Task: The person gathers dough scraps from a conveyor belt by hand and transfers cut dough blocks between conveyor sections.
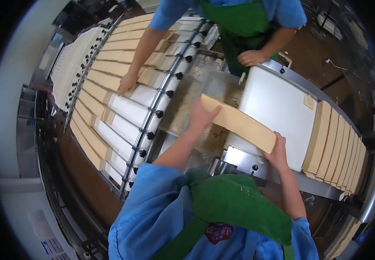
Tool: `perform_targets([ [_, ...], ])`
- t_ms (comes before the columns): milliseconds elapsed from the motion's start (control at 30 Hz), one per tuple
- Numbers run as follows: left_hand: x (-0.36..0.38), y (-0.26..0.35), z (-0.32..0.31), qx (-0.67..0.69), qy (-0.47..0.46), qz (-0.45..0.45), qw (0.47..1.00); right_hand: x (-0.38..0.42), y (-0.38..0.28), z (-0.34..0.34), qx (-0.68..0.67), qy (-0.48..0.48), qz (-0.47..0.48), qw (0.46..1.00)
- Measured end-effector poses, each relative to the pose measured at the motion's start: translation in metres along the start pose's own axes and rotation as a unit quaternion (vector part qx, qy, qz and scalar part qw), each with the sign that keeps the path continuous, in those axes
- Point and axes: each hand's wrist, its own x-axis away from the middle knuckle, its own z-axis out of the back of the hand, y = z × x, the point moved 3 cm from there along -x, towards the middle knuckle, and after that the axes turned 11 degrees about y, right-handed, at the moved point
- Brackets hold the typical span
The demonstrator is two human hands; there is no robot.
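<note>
Above bin (220, 86) and belt (278, 108): one strip (241, 124), our left hand (201, 116) and right hand (278, 152) gripping its ends, fingers closed. Step, we judge: transfer. Next move calls for level, even support.

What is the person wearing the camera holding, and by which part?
A long, flat, pale strip, possibly dough. The left hand holds one end and the right hand the other.
</note>
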Motion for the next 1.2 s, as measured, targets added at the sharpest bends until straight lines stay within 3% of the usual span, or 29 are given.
perform_targets([
  [133, -0.056, -0.044, 0.111, -0.032, 0.086, -0.023, 0.996, -0.003, -0.068, -0.068, -0.138, -0.080, 0.027, 0.987],
  [267, -0.092, -0.165, 0.187, 0.020, 0.208, 0.097, 0.973, 0.010, -0.149, -0.138, -0.259, -0.148, 0.013, 0.954],
  [300, -0.100, -0.198, 0.198, 0.003, 0.216, 0.111, 0.970, 0.011, -0.173, -0.149, -0.221, -0.138, 0.067, 0.963],
  [367, -0.118, -0.255, 0.218, -0.028, 0.232, 0.136, 0.963, 0.014, -0.209, -0.181, -0.251, -0.157, 0.052, 0.954],
  [467, -0.146, -0.315, 0.234, -0.100, 0.142, 0.137, 0.975, 0.004, -0.262, -0.215, -0.224, -0.123, 0.096, 0.962],
  [533, -0.163, -0.322, 0.248, -0.154, 0.093, 0.091, 0.979, -0.006, -0.282, -0.239, -0.172, -0.134, 0.119, 0.969],
  [567, -0.167, -0.323, 0.257, -0.181, 0.068, 0.069, 0.979, -0.009, -0.296, -0.250, -0.182, -0.148, 0.086, 0.968],
  [667, -0.159, -0.321, 0.280, -0.222, 0.177, -0.026, 0.958, -0.020, -0.323, -0.299, -0.148, -0.160, 0.110, 0.970],
  [867, -0.111, -0.293, 0.298, -0.031, 0.118, -0.092, 0.988, -0.038, -0.354, -0.400, -0.167, -0.221, 0.047, 0.960],
  [1000, -0.082, -0.279, 0.295, 0.034, 0.084, -0.051, 0.995, -0.040, -0.342, -0.382, -0.208, -0.253, -0.026, 0.944],
  [1033, -0.076, -0.274, 0.294, 0.058, 0.088, -0.049, 0.993, -0.040, -0.332, -0.373, -0.228, -0.235, 0.018, 0.945],
  [1133, -0.062, -0.249, 0.285, 0.108, 0.082, -0.027, 0.990, -0.033, -0.288, -0.324, -0.266, -0.241, -0.060, 0.932],
  [1200, -0.055, -0.234, 0.275, 0.133, 0.070, -0.029, 0.988, -0.022, -0.251, -0.293, -0.296, -0.210, -0.164, 0.917],
])
